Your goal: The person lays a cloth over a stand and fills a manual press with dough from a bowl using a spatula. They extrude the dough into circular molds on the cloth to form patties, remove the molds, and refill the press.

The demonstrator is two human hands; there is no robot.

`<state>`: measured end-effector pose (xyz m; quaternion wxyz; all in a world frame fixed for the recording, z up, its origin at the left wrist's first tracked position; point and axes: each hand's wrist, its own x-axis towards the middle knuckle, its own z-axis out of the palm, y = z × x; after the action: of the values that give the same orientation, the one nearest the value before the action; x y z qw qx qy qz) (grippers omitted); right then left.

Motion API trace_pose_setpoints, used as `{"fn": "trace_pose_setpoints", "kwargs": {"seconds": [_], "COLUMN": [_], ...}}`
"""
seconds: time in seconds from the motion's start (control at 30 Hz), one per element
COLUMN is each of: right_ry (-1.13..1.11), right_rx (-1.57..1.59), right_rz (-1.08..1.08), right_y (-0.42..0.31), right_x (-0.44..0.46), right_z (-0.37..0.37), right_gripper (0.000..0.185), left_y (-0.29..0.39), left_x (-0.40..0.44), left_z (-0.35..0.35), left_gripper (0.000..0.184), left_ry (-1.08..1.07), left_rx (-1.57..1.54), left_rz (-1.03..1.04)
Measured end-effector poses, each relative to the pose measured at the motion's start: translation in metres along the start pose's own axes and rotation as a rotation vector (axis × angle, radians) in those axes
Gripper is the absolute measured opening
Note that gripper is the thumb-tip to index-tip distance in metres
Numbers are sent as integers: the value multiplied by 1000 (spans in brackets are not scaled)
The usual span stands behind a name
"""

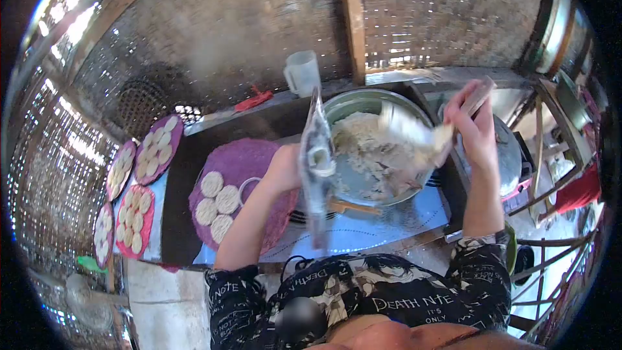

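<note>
My left hand point(283, 167) is closed on a long, pale tool with a round opening point(318, 162), upright in view beside a large metal basin point(420, 105). My right hand point(474, 120) grips a wooden tool with a white, blunt end point(411, 128), raised over the basin's right side and blurred. Crumbly whitish dough point(363, 139) fills part of the basin. A wooden handle point(355, 207) lies at the basin's near edge. Left of my left hand, a purple round mat point(243, 155) bears several noodle-like white discs point(227, 199) and a white ring point(249, 191).
Several colored trays of round pieces point(159, 146) stand at the far left. A translucent pitcher point(302, 72) and a red-handled item point(254, 99) rest along the back ledge. At the right stands a rounded grey pot point(506, 162). Woven walls enclose the table.
</note>
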<state>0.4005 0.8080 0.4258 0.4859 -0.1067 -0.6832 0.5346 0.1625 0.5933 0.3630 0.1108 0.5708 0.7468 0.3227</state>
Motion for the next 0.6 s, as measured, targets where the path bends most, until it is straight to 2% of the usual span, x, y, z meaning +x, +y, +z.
{"fn": "trace_pose_setpoints", "kwargs": {"seconds": [0.1,0.13,0.17,0.23,0.3,0.33,0.37,0.43,0.5,0.6], "right_ry": [441,423,402,222,-89,-435,-753,-922,-1135,-1364], "right_rx": [431,490,550,780,635,21,-600,-1143,-1175,-1120], "right_rz": [-89,20,130,359,432,249,40,310,618,425], "right_y": [39,56,72,96,142,169,191,210,253,241], "right_x": [-2,-9,-17,-27,-38,-40,-42,-57,-53,-30], "right_z": [22,28,35,56,61,50,36,27,7,-13], "right_gripper": [25,24,23,26,37,42,47,39,29,26], "left_y": [-23,-11,-5,6,-3,-2,-11,-12,-27,-32], "left_x": [13,19,27,44,51,47,48,44,36,20], "left_z": [36,40,49,65,64,58,57,50,51,45], "left_gripper": [29,29,30,37,35,32,31,31,31,32], "left_ry": [22,44,163,403,569,582,607,637,644,637], "left_rx": [-935,-1169,-1157,-1105,-1214,-1222,-1118,-906,-731,-606], "left_rz": [-112,-147,19,355,449,379,404,352,259,161]}}
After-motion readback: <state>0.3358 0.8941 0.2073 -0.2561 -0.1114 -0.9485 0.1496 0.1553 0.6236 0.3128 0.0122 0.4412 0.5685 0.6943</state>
